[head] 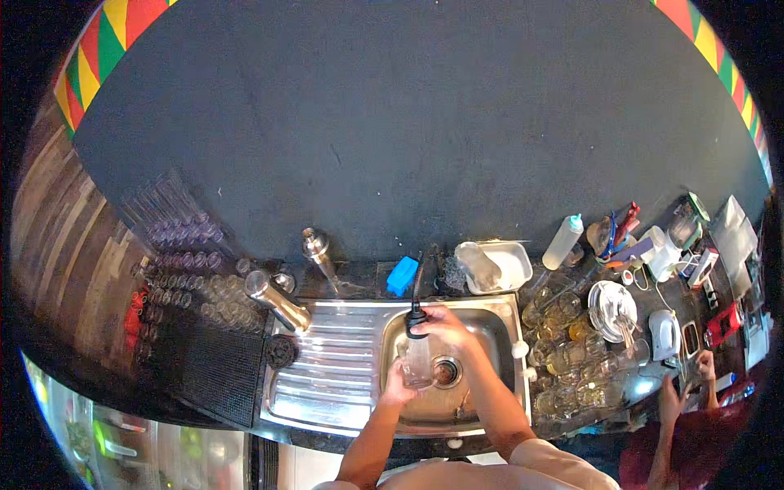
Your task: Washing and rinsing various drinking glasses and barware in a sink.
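Observation:
Over the stainless steel sink (508,392), my left hand (397,384) grips a clear drinking glass (418,370). The glass is tilted, and water seems to stream down into it. My right hand (450,327) holds the black spray head (416,323) of the tap, just above the glass. A flexible hose (418,282) runs up from the spray head towards the wall. Below my right hand, the round drain (446,372) shows in the basin. To the left of the basin lies the ribbed drainboard (327,367).
Many used glasses (569,355) and a stack of white plates (609,306) crowd the counter's right. A co-worker's hands (674,392) are farther right. Cocktail shakers (285,306), rows of glasses (184,282) and a black mat (214,367) stand left. Behind are a blue sponge (402,275) and a white tub (517,263).

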A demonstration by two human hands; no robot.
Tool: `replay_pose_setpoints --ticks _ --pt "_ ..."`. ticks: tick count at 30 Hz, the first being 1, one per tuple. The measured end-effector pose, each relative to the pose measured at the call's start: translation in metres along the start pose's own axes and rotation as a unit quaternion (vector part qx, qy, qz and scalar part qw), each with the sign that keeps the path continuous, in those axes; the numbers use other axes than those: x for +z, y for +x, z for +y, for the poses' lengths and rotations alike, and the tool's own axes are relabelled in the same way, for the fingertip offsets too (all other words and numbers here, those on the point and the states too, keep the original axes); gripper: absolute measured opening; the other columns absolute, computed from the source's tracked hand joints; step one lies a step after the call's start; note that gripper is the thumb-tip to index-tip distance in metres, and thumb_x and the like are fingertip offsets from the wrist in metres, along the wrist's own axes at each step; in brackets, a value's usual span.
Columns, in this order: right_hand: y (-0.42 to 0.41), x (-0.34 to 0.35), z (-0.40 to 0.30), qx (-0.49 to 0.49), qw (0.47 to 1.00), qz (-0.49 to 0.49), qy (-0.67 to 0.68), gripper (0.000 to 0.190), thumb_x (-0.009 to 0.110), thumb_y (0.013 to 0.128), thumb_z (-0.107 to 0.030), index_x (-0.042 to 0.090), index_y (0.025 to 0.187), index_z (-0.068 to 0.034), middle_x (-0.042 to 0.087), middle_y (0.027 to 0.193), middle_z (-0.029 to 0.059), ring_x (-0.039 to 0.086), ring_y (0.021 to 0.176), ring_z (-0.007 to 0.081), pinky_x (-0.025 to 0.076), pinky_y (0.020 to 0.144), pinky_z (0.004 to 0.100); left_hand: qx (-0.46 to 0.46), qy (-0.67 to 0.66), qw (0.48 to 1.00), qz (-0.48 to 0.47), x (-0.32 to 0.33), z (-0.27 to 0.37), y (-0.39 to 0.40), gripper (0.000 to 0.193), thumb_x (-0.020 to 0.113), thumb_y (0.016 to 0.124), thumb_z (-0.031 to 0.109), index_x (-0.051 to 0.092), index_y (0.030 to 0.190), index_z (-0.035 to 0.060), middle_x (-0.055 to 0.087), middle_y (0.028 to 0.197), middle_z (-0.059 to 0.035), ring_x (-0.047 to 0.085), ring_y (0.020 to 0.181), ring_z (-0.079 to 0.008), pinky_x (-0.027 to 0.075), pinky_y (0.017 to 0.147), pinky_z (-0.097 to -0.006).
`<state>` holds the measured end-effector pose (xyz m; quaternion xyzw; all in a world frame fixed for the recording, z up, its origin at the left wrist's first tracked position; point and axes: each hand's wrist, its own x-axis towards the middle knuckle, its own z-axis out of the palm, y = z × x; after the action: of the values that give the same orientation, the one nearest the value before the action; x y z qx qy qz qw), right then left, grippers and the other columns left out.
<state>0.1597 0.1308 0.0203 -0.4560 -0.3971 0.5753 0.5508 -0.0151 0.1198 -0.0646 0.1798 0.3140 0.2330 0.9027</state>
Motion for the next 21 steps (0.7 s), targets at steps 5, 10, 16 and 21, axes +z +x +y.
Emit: replay_pose_setpoints --ticks 5,10,16,21 --pt "-0.006 -0.001 -0.004 -0.044 0.999 -0.007 0.007 0.025 0.073 0.077 -0.011 0.065 0.099 -0.003 0.065 0.090 -0.0008 0.058 0.084 0.0086 0.046 0.078 0.0247 -0.048 -0.056 0.996 0.045 0.018 0.003 0.000 0.049 0.042 0.088 0.044 0.057 0.117 0.0066 0.063 0.107 -0.0141 0.061 0.100 -0.0332 0.048 0.087 -0.0540" --pt "-0.011 -0.004 -0.007 -0.009 0.998 0.048 -0.026 0.026 0.073 0.077 -0.010 0.065 0.100 -0.003 0.065 0.087 0.0000 0.060 0.077 0.0075 0.049 0.071 0.0244 -0.015 -0.053 0.998 -0.021 0.015 -0.008 0.016 0.041 0.055 0.085 0.036 0.056 0.114 0.0076 0.063 0.107 -0.0129 0.062 0.098 -0.0307 0.049 0.085 -0.0532" --pt "-0.010 -0.016 -0.017 -0.041 0.997 -0.024 -0.067 0.020 0.073 0.078 -0.009 0.067 0.097 -0.004 0.066 0.086 -0.0010 0.058 0.080 0.0065 0.047 0.072 0.0234 -0.059 0.002 0.997 -0.039 -0.006 -0.024 0.023 0.041 0.065 0.082 0.027 0.054 0.117 0.0079 0.063 0.107 -0.0117 0.063 0.096 -0.0276 0.052 0.081 -0.0476" --pt "-0.003 -0.017 -0.017 -0.054 0.995 -0.017 -0.084 0.015 0.075 0.078 -0.016 0.068 0.086 -0.005 0.062 0.076 -0.0049 0.053 0.069 0.0039 0.041 0.060 0.0217 0.003 0.127 0.992 -0.022 -0.009 -0.022 0.004 0.057 0.076 0.070 0.003 0.049 0.121 0.0055 0.060 0.103 -0.0054 0.060 0.095 -0.0210 0.050 0.086 -0.0354"
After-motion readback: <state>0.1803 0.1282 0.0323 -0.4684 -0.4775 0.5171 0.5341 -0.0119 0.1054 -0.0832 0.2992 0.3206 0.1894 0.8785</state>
